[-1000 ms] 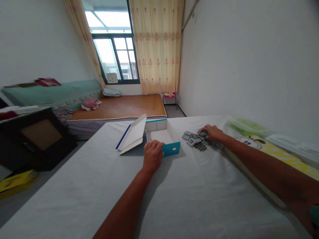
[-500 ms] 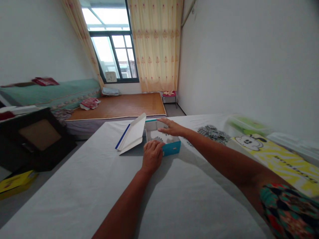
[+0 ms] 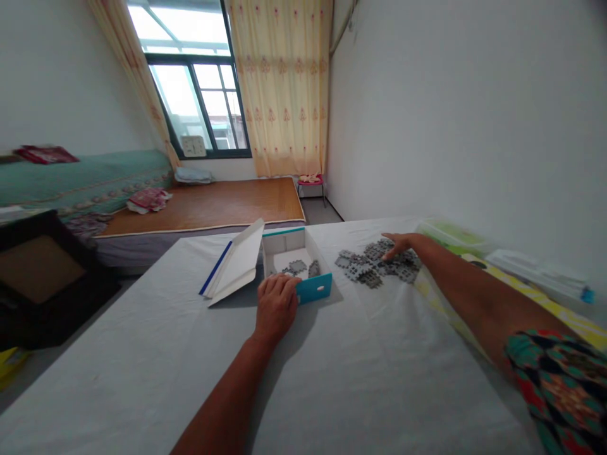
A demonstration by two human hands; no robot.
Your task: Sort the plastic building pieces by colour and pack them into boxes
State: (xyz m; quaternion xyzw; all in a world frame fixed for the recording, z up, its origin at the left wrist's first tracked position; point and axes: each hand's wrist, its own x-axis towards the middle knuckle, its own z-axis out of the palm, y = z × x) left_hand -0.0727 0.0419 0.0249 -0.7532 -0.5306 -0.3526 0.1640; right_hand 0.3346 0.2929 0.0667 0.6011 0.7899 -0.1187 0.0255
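Observation:
A blue box with a white inside (image 3: 315, 289) stands on the white-covered table, its white lid (image 3: 239, 258) folded open to the left. Several grey toothed pieces (image 3: 297, 266) lie inside it. My left hand (image 3: 276, 302) grips the box's near wall at the left, fingers hooked over the edge. To the right of the box is a loose pile of grey pieces (image 3: 365, 268). My right hand (image 3: 397, 245) reaches over the far side of that pile, thumb and forefinger apart, with nothing visible between them.
A green-lidded clear container (image 3: 450, 235), a clear plastic case (image 3: 535, 272) and a yellow patterned sheet (image 3: 573, 322) lie along the table's right side. Beyond the table are a low bed (image 3: 227, 202) and a pink stool (image 3: 310, 180). A dark cabinet (image 3: 28, 278) stands left.
My right hand has moved from above the box to the grey pile on the right. My left hand stays on the box's near wall. The view has turned slightly right.

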